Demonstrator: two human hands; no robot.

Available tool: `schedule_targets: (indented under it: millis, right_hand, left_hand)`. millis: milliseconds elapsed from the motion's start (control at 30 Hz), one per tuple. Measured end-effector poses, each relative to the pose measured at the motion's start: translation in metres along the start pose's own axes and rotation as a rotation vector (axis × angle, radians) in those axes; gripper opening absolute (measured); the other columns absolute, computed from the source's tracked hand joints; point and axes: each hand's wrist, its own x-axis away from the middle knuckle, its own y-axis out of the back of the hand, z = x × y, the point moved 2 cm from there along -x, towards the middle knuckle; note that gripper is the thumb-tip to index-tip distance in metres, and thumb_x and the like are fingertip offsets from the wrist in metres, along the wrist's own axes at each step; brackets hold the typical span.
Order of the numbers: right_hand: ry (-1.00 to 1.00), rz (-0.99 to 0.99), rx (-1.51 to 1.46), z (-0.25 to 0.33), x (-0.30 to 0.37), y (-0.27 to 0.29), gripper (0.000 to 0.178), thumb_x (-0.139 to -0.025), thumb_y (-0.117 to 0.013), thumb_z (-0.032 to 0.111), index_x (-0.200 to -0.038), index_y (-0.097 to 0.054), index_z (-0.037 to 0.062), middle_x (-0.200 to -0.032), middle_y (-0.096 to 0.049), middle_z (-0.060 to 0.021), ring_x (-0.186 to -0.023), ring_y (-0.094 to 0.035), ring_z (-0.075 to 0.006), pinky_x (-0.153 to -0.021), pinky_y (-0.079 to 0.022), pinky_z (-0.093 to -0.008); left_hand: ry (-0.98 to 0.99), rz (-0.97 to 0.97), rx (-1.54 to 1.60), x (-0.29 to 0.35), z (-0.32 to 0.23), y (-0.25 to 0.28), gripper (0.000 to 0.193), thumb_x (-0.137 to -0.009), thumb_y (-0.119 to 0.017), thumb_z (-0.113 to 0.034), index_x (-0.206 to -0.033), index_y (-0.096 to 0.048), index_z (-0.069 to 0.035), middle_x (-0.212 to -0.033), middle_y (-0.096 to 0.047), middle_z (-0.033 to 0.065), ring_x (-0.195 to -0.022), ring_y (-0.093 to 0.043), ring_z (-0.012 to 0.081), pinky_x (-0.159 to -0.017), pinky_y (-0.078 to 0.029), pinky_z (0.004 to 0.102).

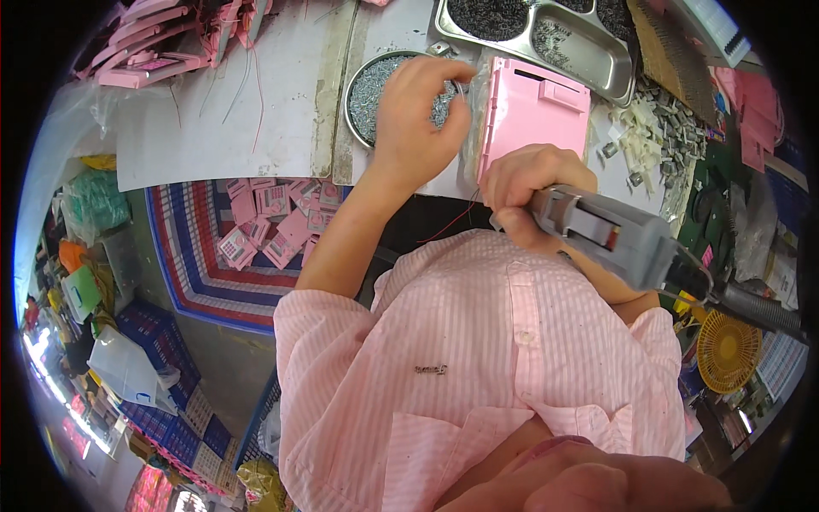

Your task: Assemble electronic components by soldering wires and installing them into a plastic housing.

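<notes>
My left hand [418,119] hovers over the right side of a round metal bowl [346,111] full of small silvery screws [373,98]. Its thumb and forefinger curl toward each other in a pinch; what sits between the tips is too small to name. My right hand [537,175] is wrapped round a grey electric screwdriver [610,235], whose cable runs off to the right. The screwdriver's tip is hidden by the hand. Just beyond that hand lies a pink plastic casing [533,119] with a slot and a raised block, next to clear plastic film.
A compartmented metal tray [610,72] of dark and silvery small parts stands at the back. Loose metal and white pieces [653,141] are heaped to its right. Pink casings [158,55] with wires pile up at far left. A striped bag [183,264] below holds pink keypad units.
</notes>
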Motion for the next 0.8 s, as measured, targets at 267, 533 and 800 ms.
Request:
schedule_targets:
  millis: [267,533,800]
  right_hand:
    - [0.099,-0.149,-0.522,0.041,-0.02,0.038,0.023,-0.089,-0.07,0.019,-0.104,-0.054,0.0134,-0.062,-0.056,0.0045,-0.057,-0.052,-0.0103,-0.054,-0.043,-0.0292]
    - [0.289,-0.136,-0.753,0.098,0.013,0.127,0.037,-0.08,-0.076,0.034,-0.11,-0.063,0.0156,-0.077,-0.064,0.0006,-0.069,-0.06,-0.0134,-0.07,-0.048,-0.03]
    - [0.119,-0.326,-0.512,0.091,0.024,0.122,0.024,-0.091,-0.067,0.023,-0.109,-0.055,0.0131,-0.061,-0.048,0.0098,-0.055,-0.045,-0.0043,-0.07,-0.039,-0.0254]
  left_hand:
    - [-0.353,0.378,-0.404,-0.04,-0.014,-0.096,0.029,-0.082,-0.072,-0.022,-0.109,-0.071,-0.011,-0.122,-0.065,0.0066,-0.118,-0.057,0.0256,-0.103,-0.039,0.0535]
    - [-0.37,0.029,-0.037,-0.023,-0.052,0.035,0.033,-0.081,-0.078,-0.021,-0.108,-0.065,-0.009,-0.128,-0.064,0.01,-0.112,-0.065,0.0285,-0.102,-0.048,0.0545]
    - [0.918,-0.98,0.421,0.315,0.115,0.198,0.07,-0.093,-0.055,-0.016,-0.153,-0.022,-0.006,-0.144,-0.042,0.014,-0.117,-0.053,0.0308,-0.091,-0.052,0.0423]
